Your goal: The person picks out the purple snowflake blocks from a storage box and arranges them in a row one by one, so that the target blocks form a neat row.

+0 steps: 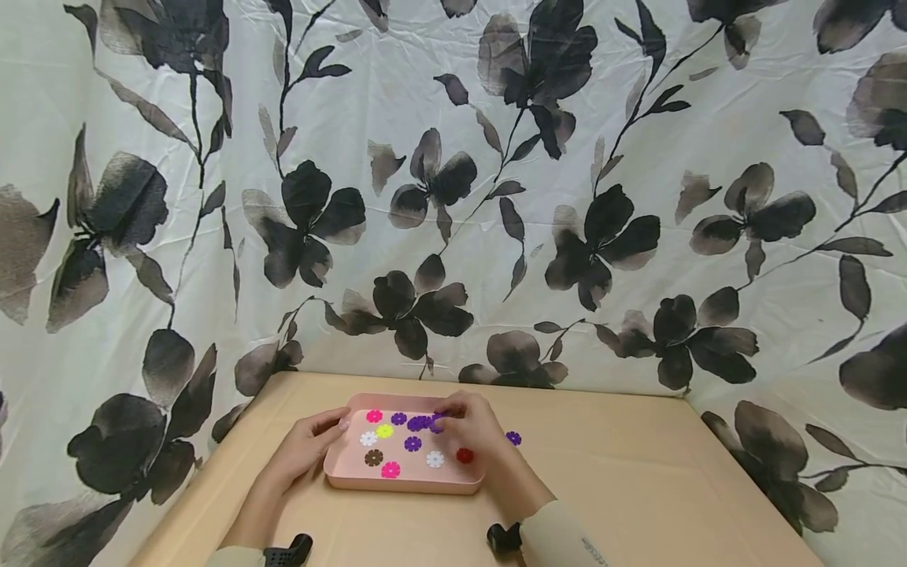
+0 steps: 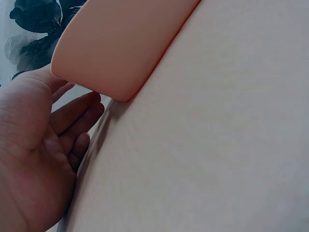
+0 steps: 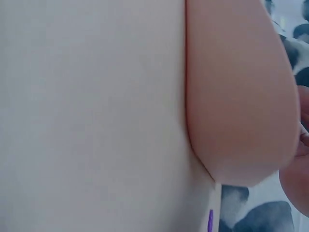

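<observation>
A shallow pink tray [image 1: 404, 485] lies on the table, holding flower-shaped pieces in several colours. My left hand [image 1: 306, 449] grips the tray's left end, thumb at the rim and fingers along the outer wall. Over the tray's right side, my right hand [image 1: 476, 429] pinches a purple flower piece [image 1: 437, 426], partly hidden by the fingertips. Right beside those fingertips is a cluster of purple flower pieces [image 1: 418, 424]. In the left wrist view the left hand [image 2: 53, 130] has its fingers by the tray's corner [image 2: 113, 53]. Only part of the right hand [image 3: 299, 164] shows behind the tray in the right wrist view.
A purple flower piece [image 1: 513, 438] lies on the table [image 1: 616, 472], to the right of the tray. In the tray are also pink, white, brown, red and yellow pieces [image 1: 384, 431]. A flower-printed cloth [image 1: 510, 236] hangs behind the table's far edge.
</observation>
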The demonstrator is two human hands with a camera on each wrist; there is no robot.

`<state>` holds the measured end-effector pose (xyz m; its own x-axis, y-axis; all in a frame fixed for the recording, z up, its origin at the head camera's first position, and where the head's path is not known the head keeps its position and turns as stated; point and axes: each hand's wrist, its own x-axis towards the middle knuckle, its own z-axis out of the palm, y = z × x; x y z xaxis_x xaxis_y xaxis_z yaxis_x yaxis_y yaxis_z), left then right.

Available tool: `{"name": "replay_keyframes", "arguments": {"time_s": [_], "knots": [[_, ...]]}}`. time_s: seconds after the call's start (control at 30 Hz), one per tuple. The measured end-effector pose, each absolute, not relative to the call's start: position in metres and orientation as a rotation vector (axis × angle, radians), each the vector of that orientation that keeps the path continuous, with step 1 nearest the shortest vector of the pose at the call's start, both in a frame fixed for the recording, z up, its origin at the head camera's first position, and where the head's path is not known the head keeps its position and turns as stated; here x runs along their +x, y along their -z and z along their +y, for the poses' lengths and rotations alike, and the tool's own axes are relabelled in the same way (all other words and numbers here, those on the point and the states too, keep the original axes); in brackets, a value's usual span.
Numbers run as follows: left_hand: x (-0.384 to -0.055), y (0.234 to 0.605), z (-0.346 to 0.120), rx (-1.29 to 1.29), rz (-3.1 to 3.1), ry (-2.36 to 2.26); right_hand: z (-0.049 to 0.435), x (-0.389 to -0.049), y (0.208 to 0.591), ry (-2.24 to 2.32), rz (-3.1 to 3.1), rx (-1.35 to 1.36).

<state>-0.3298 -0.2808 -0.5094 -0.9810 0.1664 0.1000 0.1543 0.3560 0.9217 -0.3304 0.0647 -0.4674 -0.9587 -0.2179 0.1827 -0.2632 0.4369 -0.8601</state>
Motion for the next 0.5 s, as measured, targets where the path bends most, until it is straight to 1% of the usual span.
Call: {"name": "replay_keyframes", "arguments": {"time_s": [0.23, 0.5], "knots": [[-0.33, 0.511, -0.28, 0.299, 2.576, -1.753, 0.093, -0.314, 0.463, -1.653, -2.492, 0.411], [-0.332, 0.51, -0.28, 0.293, 2.578, -1.754, 0.128, -0.31, 0.472, -1.702, -2.45, 0.221]]}}
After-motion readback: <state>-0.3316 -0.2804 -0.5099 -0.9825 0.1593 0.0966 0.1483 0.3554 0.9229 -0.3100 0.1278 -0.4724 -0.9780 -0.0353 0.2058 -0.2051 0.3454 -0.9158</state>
